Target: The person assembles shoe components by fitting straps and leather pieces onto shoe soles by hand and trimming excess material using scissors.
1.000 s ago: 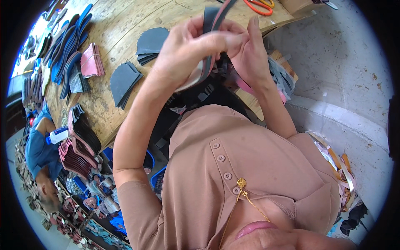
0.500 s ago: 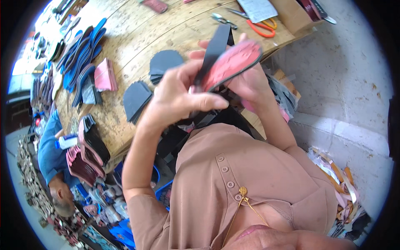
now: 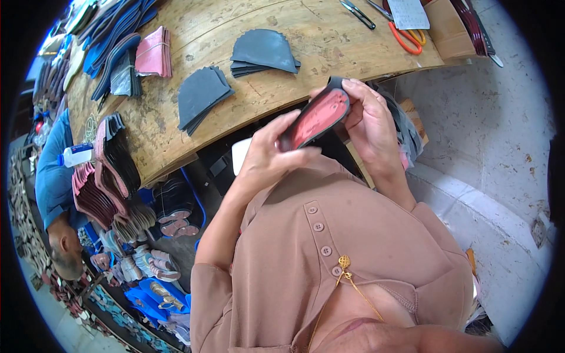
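Observation:
Over the near edge of the table I hold a pink shoe sole piece (image 3: 318,119) with a rough pink face and a black band along its edge. My left hand (image 3: 272,147) is closed on its lower left end, the thumb along the near side. At the upper right end, the fingers and thumb of my right hand (image 3: 369,117) grip the black band (image 3: 337,82). The fingers behind the piece are partly hidden. Two stacks of dark grey cut pieces, one farther off (image 3: 263,52) and one nearer (image 3: 202,97), lie on the table to the left.
Orange-handled scissors (image 3: 406,40), small snips (image 3: 358,15) and a cardboard box (image 3: 450,29) are on the wooden table (image 3: 321,41) at the far right. Blue soles (image 3: 120,35) and a pink bundle (image 3: 153,52) lie left. A person in blue (image 3: 54,170) is beyond the left edge.
The sole piece has turned, and the black strip that stood up now lies close around its edge. My right hand has moved to its upper right end. The view has shifted over the table.

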Tool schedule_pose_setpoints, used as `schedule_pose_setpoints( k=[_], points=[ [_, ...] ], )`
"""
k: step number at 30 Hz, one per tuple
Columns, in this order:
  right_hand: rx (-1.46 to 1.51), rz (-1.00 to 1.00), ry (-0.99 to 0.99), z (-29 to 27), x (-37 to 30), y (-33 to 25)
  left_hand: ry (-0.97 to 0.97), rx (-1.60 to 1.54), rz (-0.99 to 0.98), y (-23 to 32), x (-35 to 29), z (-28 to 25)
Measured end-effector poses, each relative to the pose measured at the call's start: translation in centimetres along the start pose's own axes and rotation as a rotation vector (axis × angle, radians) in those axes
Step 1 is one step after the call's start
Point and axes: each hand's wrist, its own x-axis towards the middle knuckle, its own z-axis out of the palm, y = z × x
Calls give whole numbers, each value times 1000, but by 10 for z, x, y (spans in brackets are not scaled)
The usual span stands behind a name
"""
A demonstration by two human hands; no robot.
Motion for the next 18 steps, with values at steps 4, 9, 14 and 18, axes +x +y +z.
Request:
schedule_pose_setpoints(
  k=[4, 9, 14, 18],
  points=[
    [235, -8, 150, -12, 23, 12, 49, 656, 285, -4, 22, 19],
    [290, 42, -244, -24, 30, -7, -406, 3, -148, 18, 23, -32],
    [295, 123, -306, -11, 31, 1, -541, 427, -98, 33, 20, -16],
    [269, 136, -227, -11, 26, -2, -363, 392, -102, 22, 10, -3]
  ],
)
